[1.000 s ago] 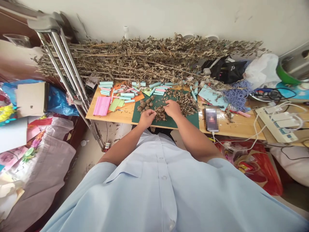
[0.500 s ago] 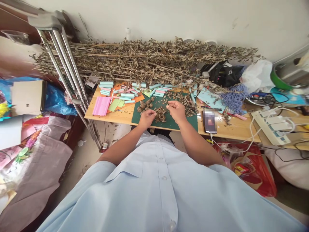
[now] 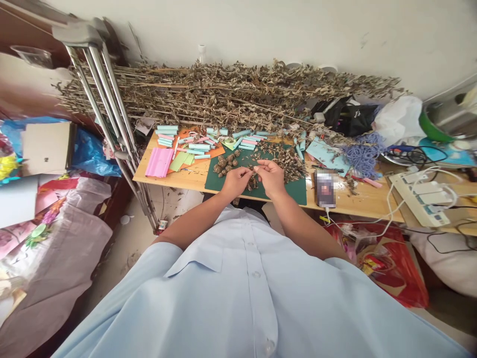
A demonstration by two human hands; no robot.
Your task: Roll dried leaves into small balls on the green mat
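Note:
My left hand [image 3: 236, 182] and my right hand [image 3: 271, 179] are close together over a dark green mat [image 3: 214, 183], each with thumb and fingers pinched on brown dried leaves [image 3: 254, 182]. The fingers cover most of these leaves, a small clump between and below them. Just left of my left hand lie several round balls of crumpled dried leaf [image 3: 225, 164]. Beyond and to the right of my right hand, loose dried leaves [image 3: 293, 165] are heaped on the mat.
Long dried leafy stalks [image 3: 223, 92] stretch along the wall. Blue and pink paper rolls [image 3: 199, 146] and a pink sheet [image 3: 159, 162] lie left on the table [image 3: 143, 172]. At right are a phone [image 3: 325, 189], blue cord [image 3: 363, 155] and a power strip [image 3: 419, 199]. Metal crutches [image 3: 108, 99] lean at left.
My right hand has come down and left toward my left hand, which has shifted slightly right. The gap between them has narrowed, and the leaf clump is now mostly covered.

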